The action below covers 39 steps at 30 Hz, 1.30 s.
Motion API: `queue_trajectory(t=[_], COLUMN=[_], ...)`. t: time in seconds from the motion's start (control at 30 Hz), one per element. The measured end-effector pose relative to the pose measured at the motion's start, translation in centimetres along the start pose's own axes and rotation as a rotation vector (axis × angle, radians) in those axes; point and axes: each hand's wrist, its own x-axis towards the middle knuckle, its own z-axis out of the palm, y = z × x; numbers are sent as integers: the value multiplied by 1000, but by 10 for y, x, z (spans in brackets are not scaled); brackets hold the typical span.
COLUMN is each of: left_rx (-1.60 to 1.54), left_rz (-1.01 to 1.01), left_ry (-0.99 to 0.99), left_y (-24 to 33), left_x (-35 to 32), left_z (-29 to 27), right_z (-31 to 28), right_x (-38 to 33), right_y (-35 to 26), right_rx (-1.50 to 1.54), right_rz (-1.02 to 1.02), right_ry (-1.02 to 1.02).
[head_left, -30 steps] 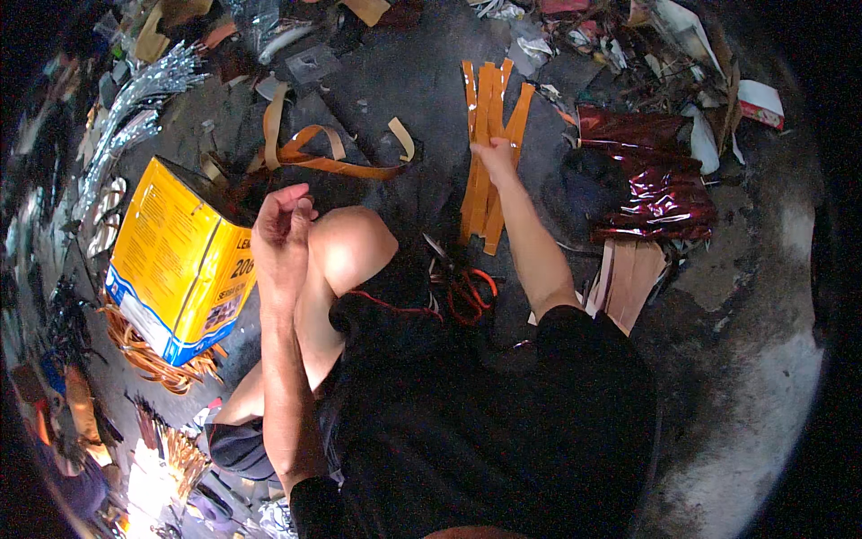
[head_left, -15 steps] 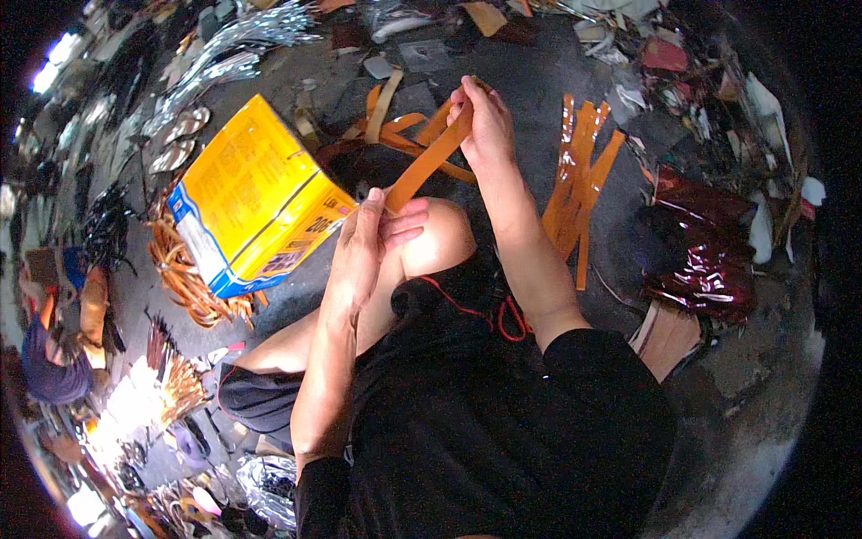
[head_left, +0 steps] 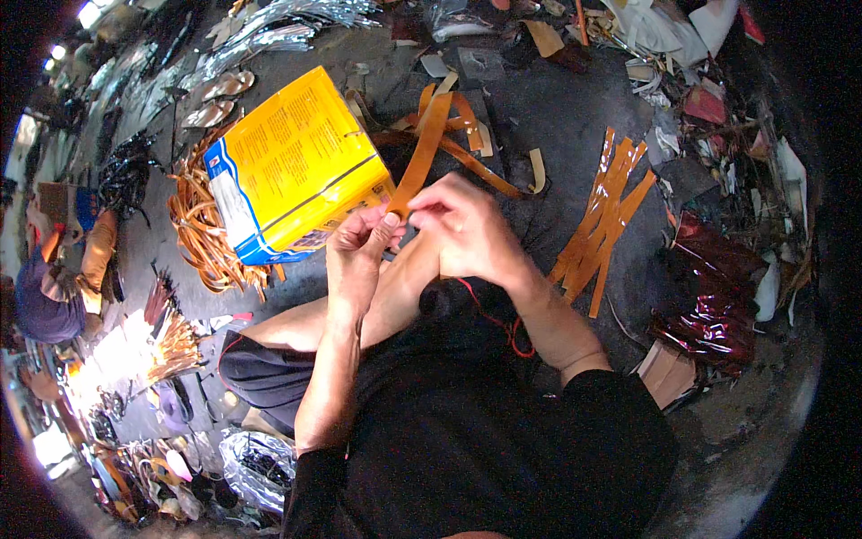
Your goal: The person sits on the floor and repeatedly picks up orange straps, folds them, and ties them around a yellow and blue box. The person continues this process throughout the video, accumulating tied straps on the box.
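Note:
A wide orange-brown leather-like strip [head_left: 426, 144] is pinched near its near end between the thumb and fingers of my left hand [head_left: 357, 256]. From there it runs up and away past the yellow and blue box-shaped tin [head_left: 296, 153], toward other strips on the floor. My right hand [head_left: 471, 225] is close by on the right, fingers curled and fingertips beside the strip's held end; whether anything is between them is hidden. The tin stands tilted just left of my hands. My bare knee and shin [head_left: 395, 292] lie beneath them.
Loose tan and orange strips [head_left: 485, 171] lie beyond my hands. Several shiny orange strips [head_left: 603, 216] lie at right, near dark red glossy sheets [head_left: 709, 314]. A coil of brown strips [head_left: 202, 229] sits behind the tin, with sandals [head_left: 215, 101] farther off. Scraps surround the floor.
My right hand has come down and left from the strip's upper part to beside my left hand. The strip is no longer stretched between both hands. The view has shifted slightly.

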Motion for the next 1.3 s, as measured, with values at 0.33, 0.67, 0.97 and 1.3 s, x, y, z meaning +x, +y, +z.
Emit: queue_trajectory(t=[0.33, 0.67, 0.97, 1.3], left_rx=[66, 343, 687, 424], left_rz=[97, 272, 401, 275], left_ry=[-5, -72, -41, 3], left_y=[3, -5, -3, -24], left_x=[-12, -18, -23, -18], left_z=[-21, -31, -33, -47], right_z=[32, 28, 54, 44], right_x=[0, -3, -13, -3], right_y=[-15, -15, -5, -13], right_rx=[255, -100, -193, -107], right_rz=[214, -22, -17, -62], right_ry=[-78, -182, -32, -169])
